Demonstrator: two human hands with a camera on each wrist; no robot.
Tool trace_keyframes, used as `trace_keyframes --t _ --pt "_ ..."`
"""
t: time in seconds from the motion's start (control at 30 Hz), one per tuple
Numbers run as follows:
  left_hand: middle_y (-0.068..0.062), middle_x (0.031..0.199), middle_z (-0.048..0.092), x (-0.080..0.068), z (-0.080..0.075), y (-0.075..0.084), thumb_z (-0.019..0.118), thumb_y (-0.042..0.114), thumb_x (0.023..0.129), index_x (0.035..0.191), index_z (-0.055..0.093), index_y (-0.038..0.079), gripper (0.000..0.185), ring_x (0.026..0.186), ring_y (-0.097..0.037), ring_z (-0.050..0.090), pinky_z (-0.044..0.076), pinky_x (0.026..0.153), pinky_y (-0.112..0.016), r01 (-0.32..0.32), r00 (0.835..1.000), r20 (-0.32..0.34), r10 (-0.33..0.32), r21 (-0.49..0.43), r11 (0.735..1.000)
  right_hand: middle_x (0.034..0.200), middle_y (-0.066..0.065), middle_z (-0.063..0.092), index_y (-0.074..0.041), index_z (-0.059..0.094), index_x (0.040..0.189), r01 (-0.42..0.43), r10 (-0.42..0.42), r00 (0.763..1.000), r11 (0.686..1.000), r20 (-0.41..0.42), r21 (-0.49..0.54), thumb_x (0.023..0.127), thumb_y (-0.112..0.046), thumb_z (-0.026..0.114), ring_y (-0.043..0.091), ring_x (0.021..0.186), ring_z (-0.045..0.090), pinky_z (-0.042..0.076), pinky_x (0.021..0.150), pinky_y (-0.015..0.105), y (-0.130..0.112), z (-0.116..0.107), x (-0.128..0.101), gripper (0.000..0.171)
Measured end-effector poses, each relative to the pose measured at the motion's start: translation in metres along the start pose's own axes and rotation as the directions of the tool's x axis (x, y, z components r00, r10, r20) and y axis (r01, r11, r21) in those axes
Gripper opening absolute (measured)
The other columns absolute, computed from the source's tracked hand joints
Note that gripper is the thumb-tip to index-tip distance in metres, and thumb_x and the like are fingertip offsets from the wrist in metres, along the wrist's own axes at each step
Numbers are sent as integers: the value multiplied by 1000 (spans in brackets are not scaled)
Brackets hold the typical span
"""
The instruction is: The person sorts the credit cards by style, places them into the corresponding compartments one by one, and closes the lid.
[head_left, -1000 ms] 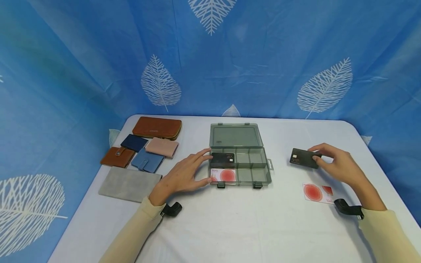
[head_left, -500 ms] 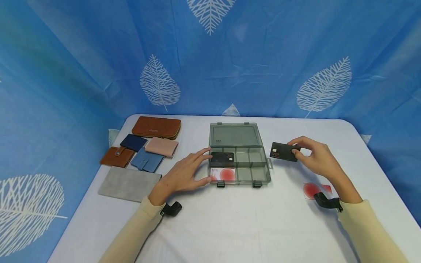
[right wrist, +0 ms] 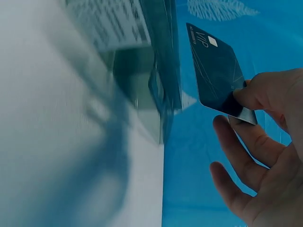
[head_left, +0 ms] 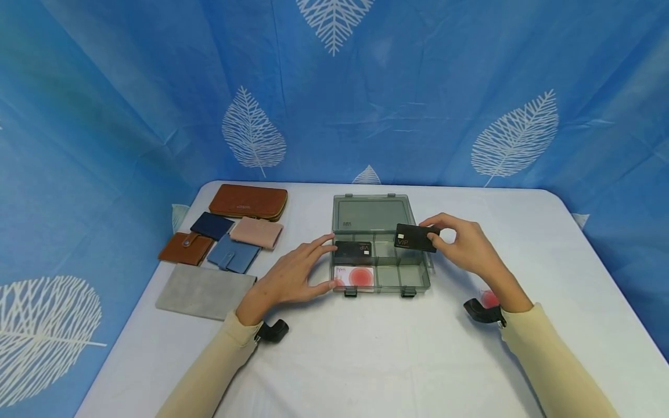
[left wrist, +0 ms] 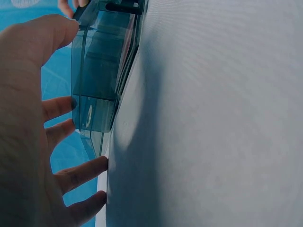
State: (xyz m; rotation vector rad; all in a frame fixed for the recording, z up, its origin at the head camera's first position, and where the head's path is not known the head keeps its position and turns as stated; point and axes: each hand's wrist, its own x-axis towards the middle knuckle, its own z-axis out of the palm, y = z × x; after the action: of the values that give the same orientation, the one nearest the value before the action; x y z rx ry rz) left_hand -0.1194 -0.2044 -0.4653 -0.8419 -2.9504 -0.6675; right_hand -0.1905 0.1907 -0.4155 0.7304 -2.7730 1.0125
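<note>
My right hand (head_left: 465, 244) pinches a black VIP card (head_left: 410, 237) by its right end, thumb on one face and fingers behind. The card is above the back right compartments of a translucent grey-green divided box (head_left: 388, 276). In the right wrist view the card (right wrist: 215, 71) is tilted, its chip and lettering showing. The box's lid (head_left: 373, 215) lies folded back. Inside, at the left, are another black VIP card (head_left: 351, 251) and a white card with a red circle (head_left: 360, 277). My left hand (head_left: 292, 276) rests its spread fingertips and thumb against the box's left wall (left wrist: 94, 75).
To the left lie a grey wallet (head_left: 206, 290), a blue one (head_left: 234, 254), a brown snap one (head_left: 186, 248), a navy one (head_left: 211, 225), a pink one (head_left: 257, 232) and a brown zip wallet (head_left: 248, 201). A red-and-white card (head_left: 489, 298) is mostly hidden under my right wrist.
My right hand has carried the black VIP card leftward, from the table's right side to over the box. My left hand has stayed at the box's left side.
</note>
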Motion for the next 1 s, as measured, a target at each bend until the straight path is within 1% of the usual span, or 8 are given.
trace_keyframes --t 0.13,0.23,0.3,0.37,0.47,0.53,0.67,1.0 --pt "3 178 27 1 0 -1 68 61 98 163 48 18 81 148 -31 50 48 113 -57 -6 1000 -8 6 3 1000 117 15 78 -15 77 126 27 -28 999 999 26 24 102 -6 71 17 61 52 36 62 37 -9 10 7 26" --pt "3 178 26 1 1 -2 68 61 98 163 48 18 81 148 -31 49 47 114 -57 -6 1000 -6 6 4 1000 124 15 77 -14 77 128 36 -39 997 998 60 42 103 -7 70 18 51 43 36 59 36 -16 17 10 27" --pt "3 178 25 1 0 -2 68 61 97 163 48 18 81 149 -31 49 47 115 -57 -6 1000 -2 6 3 1000 127 15 76 -13 76 130 43 -47 996 998 80 50 103 -6 70 24 63 61 38 58 36 -20 22 12 28" --pt "3 178 25 1 0 -3 68 60 97 163 48 18 80 148 -31 49 47 115 -57 -6 1000 0 6 2 1000 128 15 76 -12 76 130 48 -53 994 997 96 57 103 -5 71 34 83 73 41 59 36 -25 26 14 29" --pt "3 178 25 1 0 -2 68 60 97 162 49 18 80 148 -31 50 47 114 -57 -6 1000 1 6 5 1000 128 14 76 -12 76 131 58 -64 992 997 113 51 103 -4 71 41 113 73 51 67 42 -30 32 18 29" --pt "3 178 25 2 0 -3 68 60 97 162 49 18 79 148 -31 50 48 114 -57 -5 1000 1 5 7 1000 129 14 75 -12 76 131 58 -63 990 997 124 45 103 -4 71 39 112 74 56 76 47 -33 36 20 30" --pt "4 178 25 2 1 -3 68 60 97 162 49 19 80 147 -31 51 49 113 -57 -5 1000 4 5 8 1000 130 14 75 -13 75 132 54 -60 988 998 139 42 103 -6 71 38 113 73 58 87 55 -38 44 22 30" --pt "5 178 24 1 1 -3 68 60 97 163 47 20 80 148 -30 50 47 114 -57 5 1000 19 -5 -6 1000 131 12 75 -14 75 132 73 -75 983 997 167 18 103 -8 71 34 109 74 51 77 47 -49 59 23 30"
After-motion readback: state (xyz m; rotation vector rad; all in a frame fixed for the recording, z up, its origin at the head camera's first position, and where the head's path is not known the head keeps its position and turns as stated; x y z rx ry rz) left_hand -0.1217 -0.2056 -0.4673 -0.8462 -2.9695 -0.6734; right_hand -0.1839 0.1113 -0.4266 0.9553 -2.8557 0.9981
